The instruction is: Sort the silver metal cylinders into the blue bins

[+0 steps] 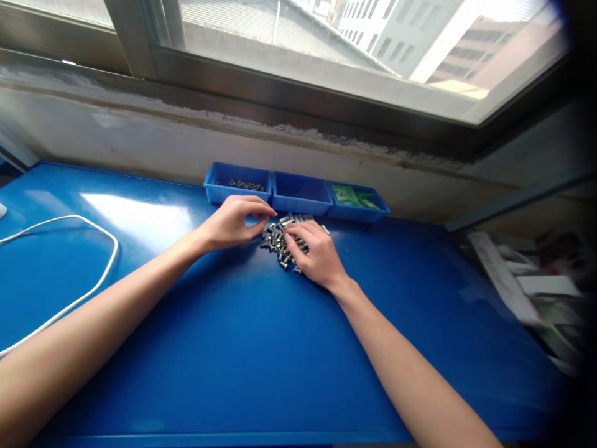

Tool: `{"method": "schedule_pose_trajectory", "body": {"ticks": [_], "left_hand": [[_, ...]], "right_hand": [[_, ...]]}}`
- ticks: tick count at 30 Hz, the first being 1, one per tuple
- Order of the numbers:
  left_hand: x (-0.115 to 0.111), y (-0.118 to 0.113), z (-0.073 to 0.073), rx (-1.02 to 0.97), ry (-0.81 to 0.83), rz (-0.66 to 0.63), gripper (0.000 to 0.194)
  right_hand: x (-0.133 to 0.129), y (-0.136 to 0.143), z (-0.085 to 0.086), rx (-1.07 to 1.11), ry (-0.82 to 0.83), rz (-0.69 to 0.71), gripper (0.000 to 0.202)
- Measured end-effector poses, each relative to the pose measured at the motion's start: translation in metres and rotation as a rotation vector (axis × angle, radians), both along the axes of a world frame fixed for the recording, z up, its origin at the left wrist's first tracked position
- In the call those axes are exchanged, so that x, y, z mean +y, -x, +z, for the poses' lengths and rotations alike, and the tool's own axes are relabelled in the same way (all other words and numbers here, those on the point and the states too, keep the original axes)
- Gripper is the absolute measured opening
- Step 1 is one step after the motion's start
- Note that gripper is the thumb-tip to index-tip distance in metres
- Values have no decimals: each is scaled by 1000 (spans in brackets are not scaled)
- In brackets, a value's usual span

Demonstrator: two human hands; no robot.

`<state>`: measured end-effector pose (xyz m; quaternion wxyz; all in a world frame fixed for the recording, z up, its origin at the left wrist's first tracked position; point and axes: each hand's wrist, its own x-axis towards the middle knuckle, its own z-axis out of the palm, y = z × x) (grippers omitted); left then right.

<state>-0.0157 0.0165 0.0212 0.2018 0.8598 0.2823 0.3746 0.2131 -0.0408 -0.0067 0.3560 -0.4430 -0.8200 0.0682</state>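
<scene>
A heap of small metal bolts (pixel 278 244) lies on the blue table, with several longer metal pieces (pixel 291 218) at its far edge. Just left of the heap hovers my left hand (pixel 236 222), its thumb and index finger curled together in a pinch. Whatever sits between those tips is too small to make out. My right hand (pixel 318 254) rests over the right side of the heap and covers part of it. Its thumb and fingers close together among the bolts, and what they grip is hidden.
Behind the heap stand three joined blue bins: the left bin (pixel 237 194) holds small metal parts, the middle bin (pixel 301 205) shows its bare inside, the right bin (pixel 359 214) holds green packets (pixel 352 196). A white cable (pixel 109 267) curves across the table's left.
</scene>
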Motion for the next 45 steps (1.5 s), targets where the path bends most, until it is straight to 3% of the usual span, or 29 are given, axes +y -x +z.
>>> {"method": "schedule_pose_trajectory", "body": {"ticks": [4,8,25,29,34,37,40,45], "left_hand": [[4,3,-12,193,-55,-115,30],[9,6,-21,255,-58,-140,25],[5,0,-15,33,130,-3,23],[5,-2,-12,-134,354,48,31],[3,-2,-7,-305,718,-19,45],[2,-3,-4,-375,830,-23,50],[6,-1,-3,-471,773,70,48],[14,10,0,-535,534,307,42]], "right_hand": [[0,0,1,0,-5,-4,13],[-1,1,1,-5,6,-4,12],[-1,0,-1,8,6,-6,14],[-1,0,0,7,13,-3,13],[0,0,-1,-2,7,-6,13],[0,-1,-1,0,8,-5,14],[0,0,-1,0,10,-4,13],[-1,0,0,8,5,-2,13]]}}
